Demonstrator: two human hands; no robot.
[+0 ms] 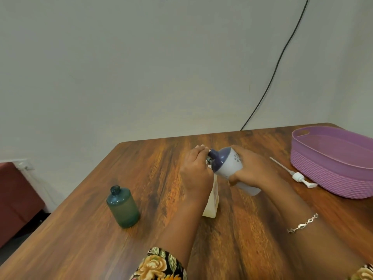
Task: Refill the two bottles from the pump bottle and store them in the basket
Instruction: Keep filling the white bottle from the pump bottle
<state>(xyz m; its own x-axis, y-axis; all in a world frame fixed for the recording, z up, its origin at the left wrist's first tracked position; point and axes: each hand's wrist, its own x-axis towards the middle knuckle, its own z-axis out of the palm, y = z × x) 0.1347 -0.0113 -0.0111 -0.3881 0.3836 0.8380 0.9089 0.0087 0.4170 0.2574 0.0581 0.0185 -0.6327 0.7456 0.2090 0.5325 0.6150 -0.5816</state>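
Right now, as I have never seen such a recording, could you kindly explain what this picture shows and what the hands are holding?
There is no machine here: a camera worn on a person's head looks down at their two bare hands. The right hand grips the pump bottle, tilted with its neck towards a pale small bottle, which the left hand holds near its top. The pump head, with its tube, lies on the wooden table beside the purple basket. A green bottle stands uncapped further left.
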